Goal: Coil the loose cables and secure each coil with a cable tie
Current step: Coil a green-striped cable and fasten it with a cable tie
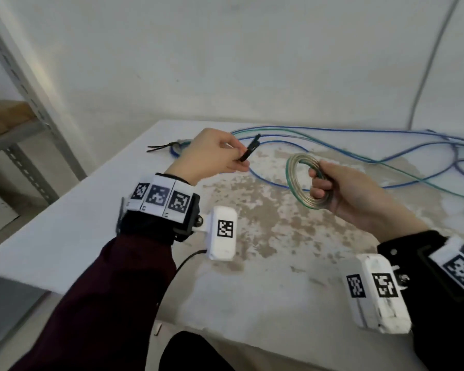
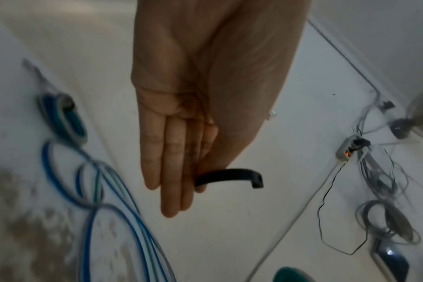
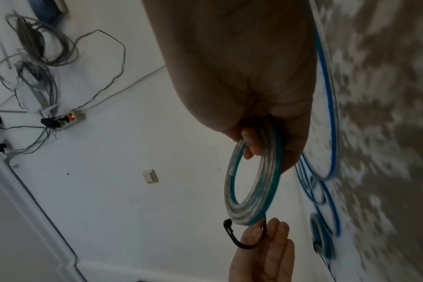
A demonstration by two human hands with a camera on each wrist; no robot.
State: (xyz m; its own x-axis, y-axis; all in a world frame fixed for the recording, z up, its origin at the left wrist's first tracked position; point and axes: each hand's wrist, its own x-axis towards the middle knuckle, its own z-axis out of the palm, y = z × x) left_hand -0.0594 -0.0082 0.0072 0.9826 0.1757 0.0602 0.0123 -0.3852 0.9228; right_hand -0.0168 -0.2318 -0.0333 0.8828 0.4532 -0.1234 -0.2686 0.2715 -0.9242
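Note:
My right hand (image 1: 330, 183) grips a small coil of grey and green cable (image 1: 295, 180) above the table; in the right wrist view the coil (image 3: 251, 190) hangs from my curled fingers. My left hand (image 1: 225, 159) pinches a short black cable tie (image 1: 249, 151) between thumb and fingers, just left of the coil. The tie (image 2: 227, 176) curves out from under my straight fingers, its head free. In the right wrist view the tie (image 3: 239, 240) sits right below the coil's lower edge. Loose blue and green cables (image 1: 359, 153) sprawl over the far table.
The white table (image 1: 78, 231) has a worn brown patch in the middle. A tied coil with spare black ties (image 1: 172, 147) lies at its far left. A metal shelf rack (image 1: 32, 124) stands at the left. A power strip (image 3: 68, 120) and tangled wires lie on the floor.

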